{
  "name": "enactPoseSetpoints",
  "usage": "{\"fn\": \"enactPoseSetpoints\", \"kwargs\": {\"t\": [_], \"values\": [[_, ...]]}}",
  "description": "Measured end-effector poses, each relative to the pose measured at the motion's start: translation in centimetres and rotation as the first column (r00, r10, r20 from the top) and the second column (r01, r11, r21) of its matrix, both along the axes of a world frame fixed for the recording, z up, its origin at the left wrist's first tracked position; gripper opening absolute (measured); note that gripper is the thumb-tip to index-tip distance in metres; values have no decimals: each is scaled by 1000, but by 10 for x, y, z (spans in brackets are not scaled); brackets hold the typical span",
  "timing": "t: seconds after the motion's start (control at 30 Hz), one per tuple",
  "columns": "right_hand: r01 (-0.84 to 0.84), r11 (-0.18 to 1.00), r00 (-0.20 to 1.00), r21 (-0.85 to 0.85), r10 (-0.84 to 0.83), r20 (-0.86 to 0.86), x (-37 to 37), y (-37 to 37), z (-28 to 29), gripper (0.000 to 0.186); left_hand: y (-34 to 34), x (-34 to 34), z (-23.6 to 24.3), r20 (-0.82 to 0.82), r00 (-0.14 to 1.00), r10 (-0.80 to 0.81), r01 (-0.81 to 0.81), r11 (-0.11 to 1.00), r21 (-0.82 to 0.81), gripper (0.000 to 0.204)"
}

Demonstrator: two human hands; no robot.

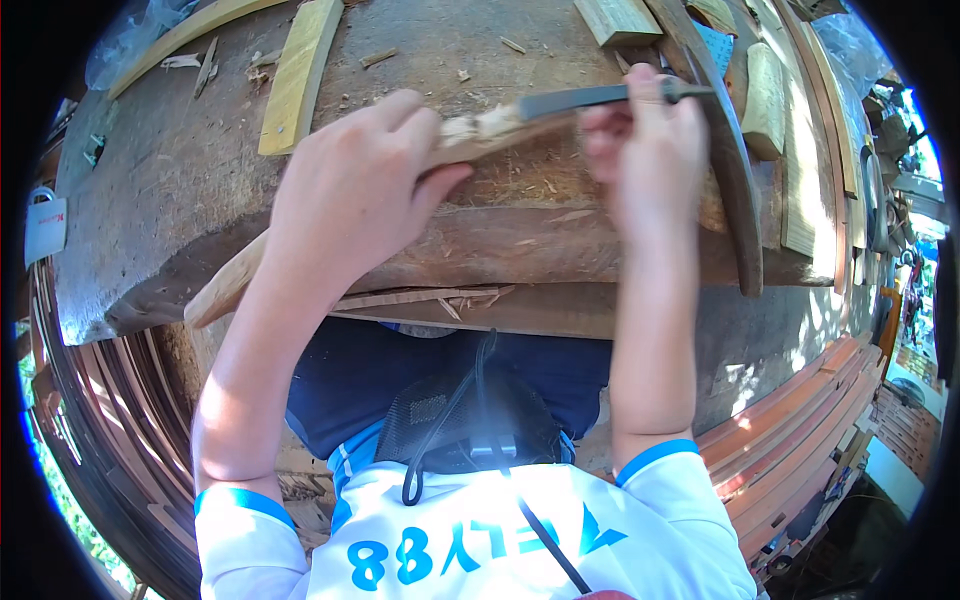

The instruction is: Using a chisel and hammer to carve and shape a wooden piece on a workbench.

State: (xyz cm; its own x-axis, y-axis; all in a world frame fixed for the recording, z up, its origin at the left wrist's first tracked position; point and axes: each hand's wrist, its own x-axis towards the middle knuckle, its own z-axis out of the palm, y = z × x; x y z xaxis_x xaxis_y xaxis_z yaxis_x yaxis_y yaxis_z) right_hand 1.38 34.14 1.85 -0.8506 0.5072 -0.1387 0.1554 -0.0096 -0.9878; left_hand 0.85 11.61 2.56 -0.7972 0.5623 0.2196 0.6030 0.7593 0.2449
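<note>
My left hand is wrapped around a long, slightly curved piece of pale wood, pressing it down at the bench edge. Its lower end sticks out beneath my left wrist, and the far end points right, with a rough, notched stretch just beyond my fingers. In my right hand, blurred by motion, is a flat grey metal file. The file's blade lies along the top of the wood's right end, and its narrow tang pokes out to the right of my fist.
The thick, worn wooden bench carries shavings and chips. A yellowish wood block lies at the back left, another at the back right. A dark curved wooden piece runs down the right side. Stacked reddish boards stand at lower right.
</note>
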Motion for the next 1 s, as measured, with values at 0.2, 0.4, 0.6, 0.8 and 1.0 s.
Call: {"fn": "enactPoseSetpoints", "kwargs": {"t": [0.2, 0.4, 0.6, 0.8, 1.0], "values": [[-46, 980, 942, -193, -22, -335, -1, 47, -5, 26, 1, 0, 0, -15, 1000, -3, 3, 1000, 7, 32], [-224, 972, 948, -75, 199, -250, 4, 6, 2, 24, -4, 3, 2, -12, 1000, 20, -20, 999, -38, 34], [-43, 997, 987, -64, 32, -157, 3, 0, -10, 29, 0, -1, -1, -21, 1000, 0, -1, 1000, -15, 32], [-17, 967, 925, -253, -81, -372, -2, 49, -1, 25, 2, -1, -1, -18, 1000, 4, -4, 1000, 2, 32], [-81, 997, 972, -17, 76, -224, 4, 19, -1, 29, -2, 0, 1, -6, 1000, 27, -27, 999, -21, 33]]}}
